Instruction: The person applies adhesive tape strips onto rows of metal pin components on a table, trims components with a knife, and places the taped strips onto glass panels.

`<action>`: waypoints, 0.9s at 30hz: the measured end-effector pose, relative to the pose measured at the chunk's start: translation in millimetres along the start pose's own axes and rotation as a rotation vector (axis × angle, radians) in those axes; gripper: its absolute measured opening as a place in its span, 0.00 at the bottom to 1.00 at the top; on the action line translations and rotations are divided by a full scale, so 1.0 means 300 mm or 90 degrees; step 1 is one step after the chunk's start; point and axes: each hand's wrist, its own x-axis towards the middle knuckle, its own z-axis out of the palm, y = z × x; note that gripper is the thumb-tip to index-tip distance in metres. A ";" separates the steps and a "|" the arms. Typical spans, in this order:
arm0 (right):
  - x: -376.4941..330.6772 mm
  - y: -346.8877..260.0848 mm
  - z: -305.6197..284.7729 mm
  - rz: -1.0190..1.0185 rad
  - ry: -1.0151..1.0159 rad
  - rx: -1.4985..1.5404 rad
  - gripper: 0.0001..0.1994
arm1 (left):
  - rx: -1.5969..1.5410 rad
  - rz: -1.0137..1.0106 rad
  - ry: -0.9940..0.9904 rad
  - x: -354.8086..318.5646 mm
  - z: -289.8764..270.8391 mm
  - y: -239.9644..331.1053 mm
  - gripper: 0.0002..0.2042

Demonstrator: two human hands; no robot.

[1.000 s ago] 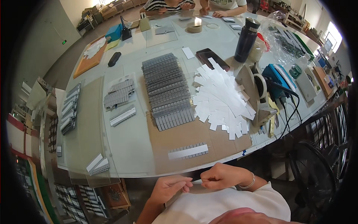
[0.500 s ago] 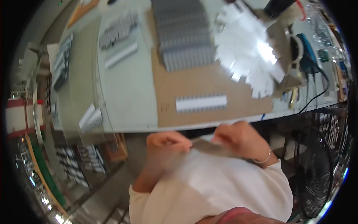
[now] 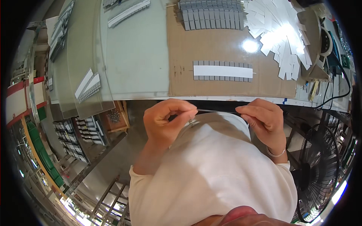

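My left hand (image 3: 167,121) is closed in a pinch just off the front edge of the table. My right hand (image 3: 266,121), with a bracelet at its wrist, pinches at the same height. Between their fingertips stretches a thin, pale strip (image 3: 217,111), seen almost edge-on; its material I cannot make out. Beyond the hands, on a cardboard sheet (image 3: 226,88), lies a row of small grey rectangular pieces (image 3: 222,78) with a white strip (image 3: 222,71) across them. A thin wire-like end sticks out at either side of that row.
Stacked rows of grey pieces (image 3: 213,19) stand farther back. Right of them spreads a heap of white strips (image 3: 286,41). Clear sheets (image 3: 85,64) with a few strip assemblies lie at left. A black fan (image 3: 318,162) stands by my right side, a parts rack (image 3: 77,133) below left.
My hands have moved apart, drawing the thin strip out between them. The view has tilted, so the table sits higher in the picture. The row on the cardboard stays in place.
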 end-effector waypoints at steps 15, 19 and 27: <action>0.013 0.040 -0.006 0.008 0.043 0.116 0.04 | 0.289 0.321 0.040 0.067 0.044 -0.032 0.08; 0.060 0.028 0.044 -0.126 -0.015 0.025 0.06 | 0.373 0.448 -0.049 0.085 0.068 -0.072 0.10; 0.074 0.047 0.105 -0.130 -0.007 -0.030 0.07 | 0.435 0.399 -0.051 0.087 0.088 -0.088 0.10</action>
